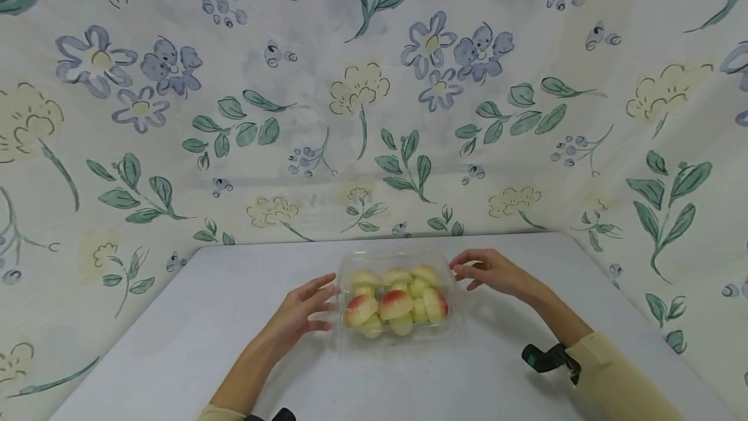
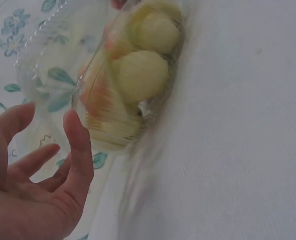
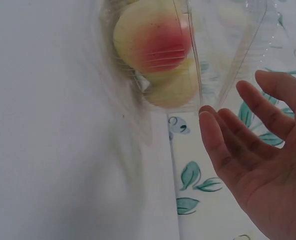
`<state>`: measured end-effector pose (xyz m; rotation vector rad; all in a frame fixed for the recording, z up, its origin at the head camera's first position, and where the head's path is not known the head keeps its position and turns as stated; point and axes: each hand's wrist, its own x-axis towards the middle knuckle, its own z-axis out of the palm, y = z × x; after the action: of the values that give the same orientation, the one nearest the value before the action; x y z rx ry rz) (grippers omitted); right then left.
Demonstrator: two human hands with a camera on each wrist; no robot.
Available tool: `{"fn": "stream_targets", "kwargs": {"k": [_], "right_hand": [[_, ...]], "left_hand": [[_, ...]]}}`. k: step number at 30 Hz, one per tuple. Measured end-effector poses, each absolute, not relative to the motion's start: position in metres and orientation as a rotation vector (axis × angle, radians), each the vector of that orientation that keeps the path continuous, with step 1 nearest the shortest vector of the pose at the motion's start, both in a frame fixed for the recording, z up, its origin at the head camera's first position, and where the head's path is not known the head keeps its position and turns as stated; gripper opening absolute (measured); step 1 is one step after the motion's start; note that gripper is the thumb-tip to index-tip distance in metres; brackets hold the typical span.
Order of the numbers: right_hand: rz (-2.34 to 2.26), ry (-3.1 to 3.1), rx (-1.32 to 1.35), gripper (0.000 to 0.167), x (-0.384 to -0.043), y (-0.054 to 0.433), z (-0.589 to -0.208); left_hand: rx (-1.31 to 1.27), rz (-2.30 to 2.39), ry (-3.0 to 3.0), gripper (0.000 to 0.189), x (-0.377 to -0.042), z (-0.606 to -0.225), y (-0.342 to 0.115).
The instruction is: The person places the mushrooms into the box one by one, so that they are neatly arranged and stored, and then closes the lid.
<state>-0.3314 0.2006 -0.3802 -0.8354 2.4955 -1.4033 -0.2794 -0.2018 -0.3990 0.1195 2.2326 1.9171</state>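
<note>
A clear plastic clamshell box (image 1: 345, 343) sits on the white table, its transparent lid (image 2: 38, 65) tilted up from the base in both wrist views. Inside lie several pale yellow peaches with red blushes (image 1: 397, 305). My left hand (image 1: 295, 317) is at the box's left side, fingers spread and gently bent, fingertips close to the plastic. On the opposite side, my right hand (image 1: 497, 271) reaches in near the far right corner with loosely bent fingers. In the right wrist view, one fingertip (image 3: 207, 120) is right at the box's rim. Neither hand grips anything.
The white table (image 1: 234, 297) reaches back to a wall covering (image 1: 362, 167) printed with flowers and leaves, which also rises along both sides. A black device (image 1: 549, 359) is strapped at the right wrist, over a pale yellow sleeve (image 1: 613, 375).
</note>
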Motion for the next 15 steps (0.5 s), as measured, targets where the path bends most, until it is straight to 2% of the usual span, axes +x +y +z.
{"fn": "stream_targets", "kwargs": {"k": [4, 15], "right_hand": [[-1.389, 2.483, -0.816, 0.041, -0.3286, 0.2013, -0.3845], [-1.339, 2.443, -0.802, 0.056, -0.3237, 0.2016, -0.3892]], "left_hand": [[0.180, 1.900, 2.210, 0.062, -0.2789, -0.3992, -0.2039], [0.256, 1.891, 2.183, 0.067, -0.2755, -0.3960, -0.2036]]}}
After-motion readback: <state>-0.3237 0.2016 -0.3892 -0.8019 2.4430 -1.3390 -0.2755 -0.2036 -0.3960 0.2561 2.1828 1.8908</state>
